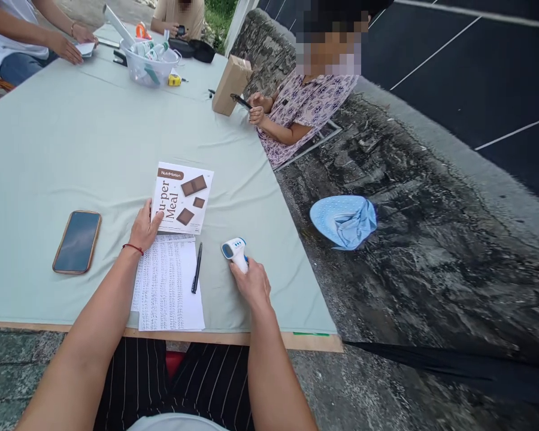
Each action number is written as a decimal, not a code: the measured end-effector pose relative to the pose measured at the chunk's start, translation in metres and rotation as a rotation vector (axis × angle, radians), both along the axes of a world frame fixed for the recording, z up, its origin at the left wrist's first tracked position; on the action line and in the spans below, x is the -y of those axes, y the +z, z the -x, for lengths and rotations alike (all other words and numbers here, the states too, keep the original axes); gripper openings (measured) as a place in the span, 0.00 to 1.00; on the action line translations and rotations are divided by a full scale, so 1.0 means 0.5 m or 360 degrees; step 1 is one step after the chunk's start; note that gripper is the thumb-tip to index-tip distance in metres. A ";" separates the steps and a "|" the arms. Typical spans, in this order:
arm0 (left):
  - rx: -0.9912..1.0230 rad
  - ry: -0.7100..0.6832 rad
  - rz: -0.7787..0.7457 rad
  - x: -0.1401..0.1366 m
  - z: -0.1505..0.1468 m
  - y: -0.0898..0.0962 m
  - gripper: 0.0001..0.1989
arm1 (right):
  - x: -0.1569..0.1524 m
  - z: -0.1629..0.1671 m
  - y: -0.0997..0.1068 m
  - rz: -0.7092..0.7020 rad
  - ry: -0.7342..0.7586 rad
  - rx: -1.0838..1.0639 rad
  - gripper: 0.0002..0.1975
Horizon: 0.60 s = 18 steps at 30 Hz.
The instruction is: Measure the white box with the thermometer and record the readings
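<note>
Partly inside the right grip (255, 284), a white thermometer (236, 251)

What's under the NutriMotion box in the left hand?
Paper sheets reach the lower edge of the NutriMotion box, which the left hand holds; pale green cloth shows beyond it. Whether the sheets continue beneath, or anything else lies there, is hidden.

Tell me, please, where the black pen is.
In the head view, the black pen lies along the papers' right edge, left of the white handheld device.
</note>
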<state>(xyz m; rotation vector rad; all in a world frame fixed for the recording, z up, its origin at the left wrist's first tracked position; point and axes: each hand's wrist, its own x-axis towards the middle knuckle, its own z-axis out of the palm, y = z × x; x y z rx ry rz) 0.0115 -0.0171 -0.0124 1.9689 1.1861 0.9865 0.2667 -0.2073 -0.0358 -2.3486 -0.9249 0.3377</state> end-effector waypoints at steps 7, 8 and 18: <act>0.0023 -0.0017 0.0040 -0.002 0.005 -0.004 0.32 | -0.090 0.141 0.116 -0.0779 0.0229 -0.0961 0.20; 0.0024 -0.0014 0.0041 -0.002 0.006 -0.003 0.31 | -0.108 0.158 0.130 -0.0869 0.0276 -0.1066 0.20; 0.0037 -0.0091 0.0079 0.008 0.010 0.008 0.32 | -0.217 0.209 0.157 -0.0987 0.0351 -0.1341 0.21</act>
